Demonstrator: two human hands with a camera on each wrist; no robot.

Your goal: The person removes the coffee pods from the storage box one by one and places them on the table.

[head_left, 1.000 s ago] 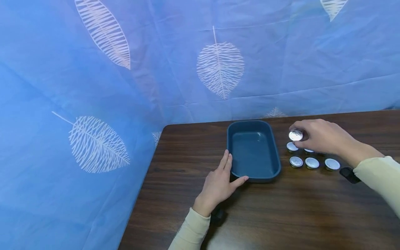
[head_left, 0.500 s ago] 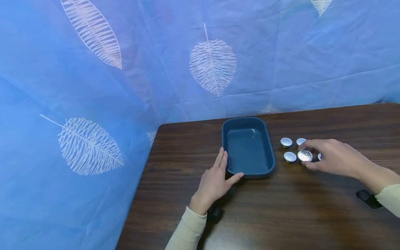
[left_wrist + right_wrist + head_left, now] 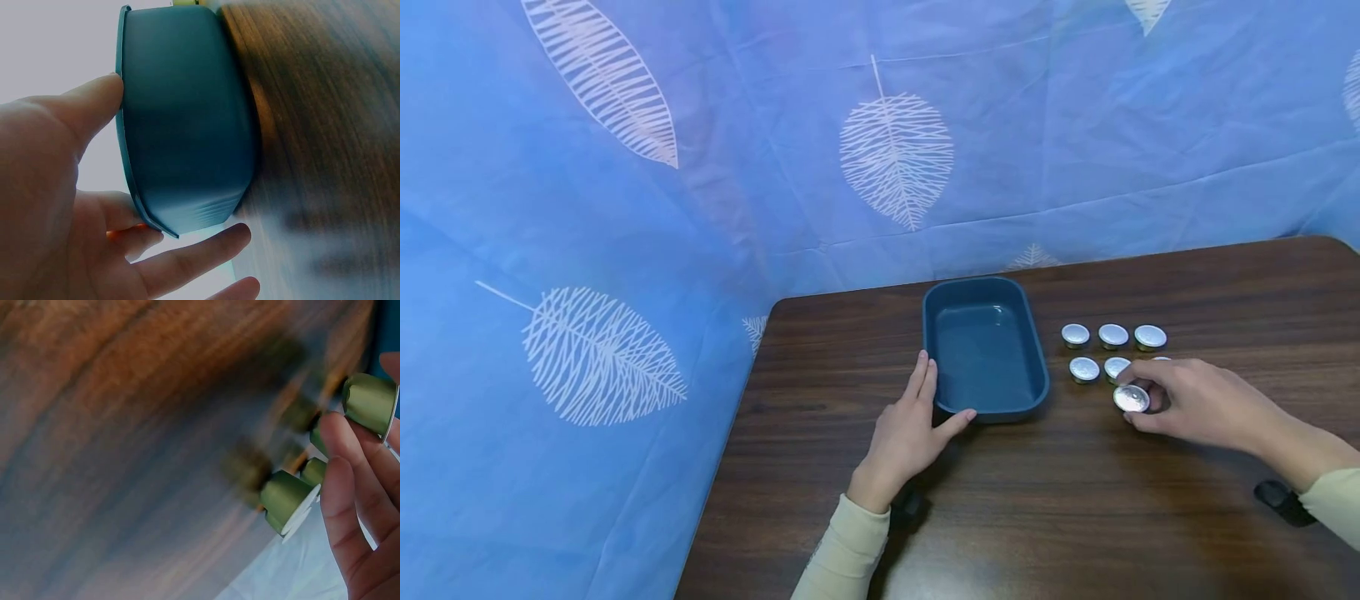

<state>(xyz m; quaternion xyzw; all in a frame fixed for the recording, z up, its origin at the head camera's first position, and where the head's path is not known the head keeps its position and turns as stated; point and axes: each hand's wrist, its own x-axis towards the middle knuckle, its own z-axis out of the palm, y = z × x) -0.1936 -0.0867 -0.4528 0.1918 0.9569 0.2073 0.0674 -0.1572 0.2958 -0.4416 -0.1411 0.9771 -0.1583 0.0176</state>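
Observation:
My right hand (image 3: 1210,408) pinches a coffee capsule (image 3: 1131,398) between thumb and fingertips, its silver lid facing up in the head view. In the right wrist view this held capsule (image 3: 371,405) shows a green metallic body. Just behind it stand two rows of matching capsules (image 3: 1112,337), lids up, some partly covered by the fingers. My left hand (image 3: 898,442) touches the near left corner of a dark teal rectangular tray (image 3: 1042,392). In the left wrist view its thumb rests against the rim of the tray (image 3: 187,119), with the other fingers spread around the corner.
Both the tray and the capsules stand on a dark wood table (image 3: 1045,517). A blue cloth (image 3: 760,150) with white leaf prints hangs behind and to the left of the table. Dark straps with small devices sit at both wrists.
My right hand has carried the held capsule from behind the rows to just in front of them. My left hand stays at the tray corner while the head view shifts slightly right.

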